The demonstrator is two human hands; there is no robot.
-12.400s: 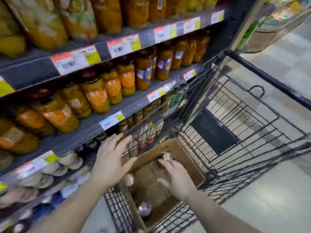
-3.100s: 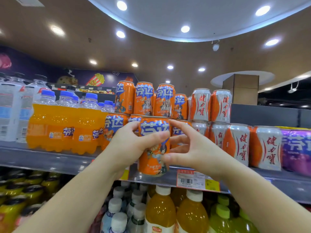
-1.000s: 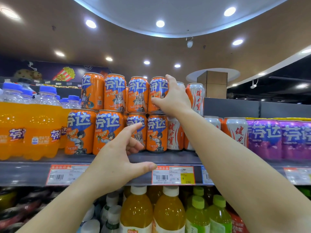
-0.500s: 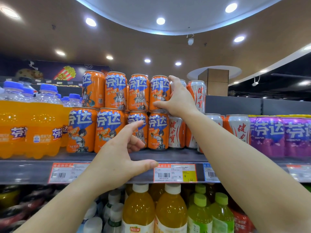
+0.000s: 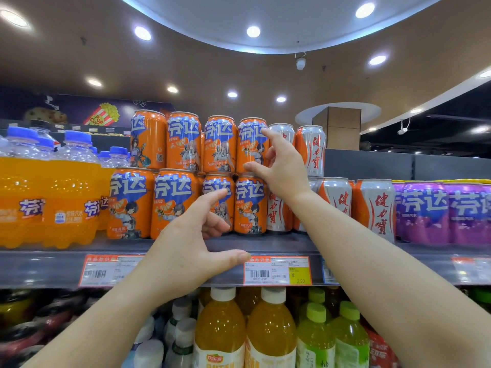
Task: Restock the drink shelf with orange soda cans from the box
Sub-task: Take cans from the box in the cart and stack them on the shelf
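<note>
Orange aluminium soda cans point(image 5: 183, 141), stacked two rows at centre, carry big white-on-blue "芬达". Same "芬达" on purple cans point(image 5: 425, 211) at 3 o'clock and orange plastic bottles point(image 5: 69, 205) at 9 o'clock. Silver-orange cans point(image 5: 313, 152) read "健力宝" vertically. Yellow-cornered shelf price tag point(image 5: 277, 270) at 6 o'clock: "¥ 2.50". Striped popcorn box on wall banner point(image 5: 102, 116) at 10 o'clock: "Pop Corn".

Just one head-worn wide-angle view, close to the grey metal drink shelf point(image 5: 265, 245), tilted upward enough to catch the brown ceiling with round recessed lights point(image 5: 398, 83). Both forearms reaching in from below.
</note>
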